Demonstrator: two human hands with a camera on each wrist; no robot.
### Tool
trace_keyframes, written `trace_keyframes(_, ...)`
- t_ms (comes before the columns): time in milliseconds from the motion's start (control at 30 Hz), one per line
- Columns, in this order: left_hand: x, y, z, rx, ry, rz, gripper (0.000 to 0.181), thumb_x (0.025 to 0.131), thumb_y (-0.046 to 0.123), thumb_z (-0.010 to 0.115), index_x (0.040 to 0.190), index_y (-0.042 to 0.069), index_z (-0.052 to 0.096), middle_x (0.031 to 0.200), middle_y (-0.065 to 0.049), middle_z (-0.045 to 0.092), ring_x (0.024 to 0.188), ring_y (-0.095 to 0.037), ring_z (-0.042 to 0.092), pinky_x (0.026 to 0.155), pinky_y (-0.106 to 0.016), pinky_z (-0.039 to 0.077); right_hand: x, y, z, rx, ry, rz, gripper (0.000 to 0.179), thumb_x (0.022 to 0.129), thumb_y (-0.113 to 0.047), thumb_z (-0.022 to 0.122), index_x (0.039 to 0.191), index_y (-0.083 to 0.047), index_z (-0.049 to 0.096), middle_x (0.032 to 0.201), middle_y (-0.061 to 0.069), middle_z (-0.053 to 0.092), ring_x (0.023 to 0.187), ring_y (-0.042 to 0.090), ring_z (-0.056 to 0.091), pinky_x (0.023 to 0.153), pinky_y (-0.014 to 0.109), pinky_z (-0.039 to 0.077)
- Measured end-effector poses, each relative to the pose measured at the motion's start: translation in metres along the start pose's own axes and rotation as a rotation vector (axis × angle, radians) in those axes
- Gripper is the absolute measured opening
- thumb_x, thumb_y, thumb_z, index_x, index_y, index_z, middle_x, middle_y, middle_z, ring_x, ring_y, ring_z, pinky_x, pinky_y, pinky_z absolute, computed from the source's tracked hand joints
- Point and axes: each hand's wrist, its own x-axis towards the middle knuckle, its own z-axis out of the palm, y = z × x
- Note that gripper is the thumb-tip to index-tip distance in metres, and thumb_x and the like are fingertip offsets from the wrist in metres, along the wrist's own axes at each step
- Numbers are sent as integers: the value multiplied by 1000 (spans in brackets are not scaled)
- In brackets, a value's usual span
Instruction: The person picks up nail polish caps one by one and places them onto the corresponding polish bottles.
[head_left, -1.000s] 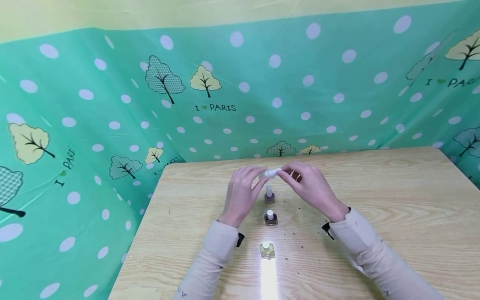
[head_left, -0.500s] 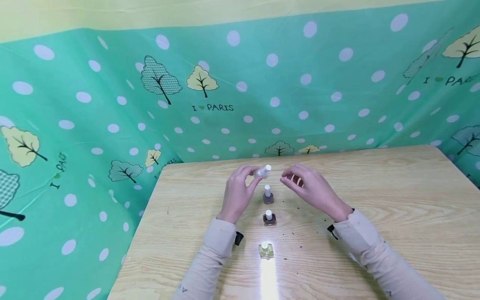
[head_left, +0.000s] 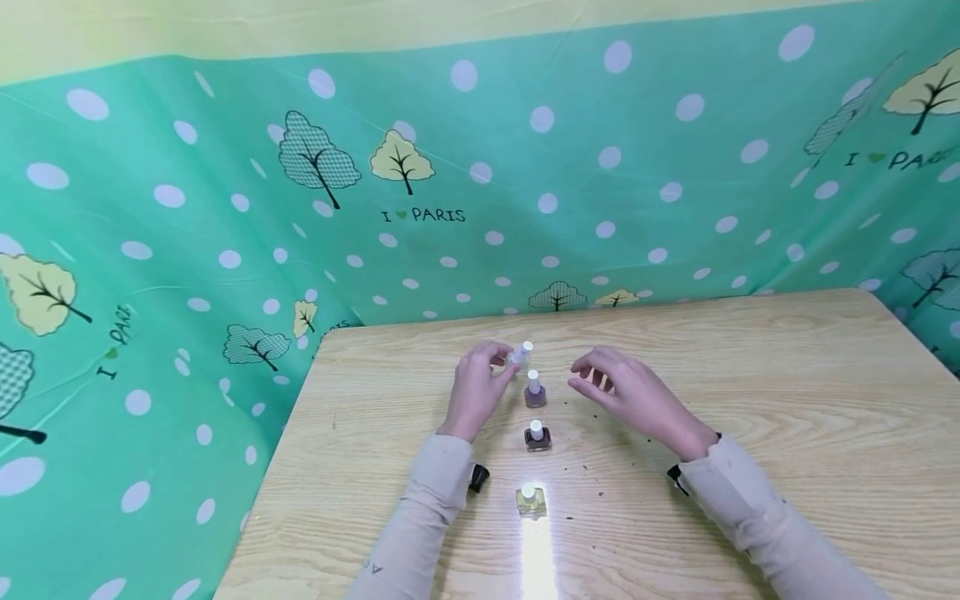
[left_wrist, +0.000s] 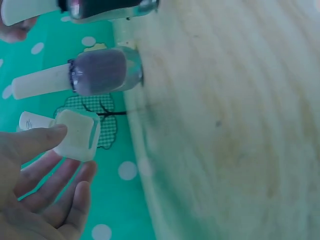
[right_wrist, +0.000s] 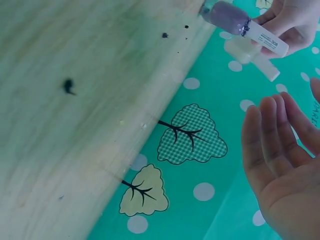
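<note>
My left hand [head_left: 476, 387] pinches a pale nail polish bottle [head_left: 519, 357] with a white cap, slightly tilted, behind the other bottles. In the left wrist view the thumb lies across the neck of this pale bottle [left_wrist: 77, 132], which is just above the table. Close in front of it stands a purple nail polish bottle [head_left: 535, 396], upright and apart from the hand. Nearer to me are a dark nail polish bottle [head_left: 537, 439] and a yellow one [head_left: 531, 502], roughly in a column. My right hand [head_left: 633, 392] hovers to the right, fingers loosely bent, holding nothing.
The wooden table [head_left: 750, 400] carries small dark specks around the bottles, and a bright reflection lies in front of the yellow one. A green dotted curtain [head_left: 420, 275] hangs along the back and left edges.
The right hand has let go of the pale bottle and drawn back to the right and down. The left hand has turned the bottle more upright and lowered it behind the purple one.
</note>
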Motion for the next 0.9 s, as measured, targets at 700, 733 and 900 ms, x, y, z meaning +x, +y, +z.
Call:
trace_keyframes(700,5,-15,11,-13,-166,-162,24,90,16,73,111,5,69,103,-8,72,95,-20,68,89,-33,56,-17,7,3,-44,-100,0,33,98,-37,61,117,-10,66,106,-1,65,92,13,62,78,33,56)
trace_keyframes(733,5,-16,11,-7,-169,-161,24,90,16,73,111,5,69,103,-8,72,95,-20,68,90,-34,56,-17,7,3,-47,-101,-3,34,98,-37,61,117,-9,66,107,0,65,93,14,62,78,33,56)
trace_keyframes(900,3,-18,8,46,-149,-153,29,89,20,74,114,7,68,108,-9,72,98,-23,69,91,-38,56,-18,6,4,-61,-113,-12,36,99,-37,60,119,-8,65,110,4,65,94,17,63,79,34,56)
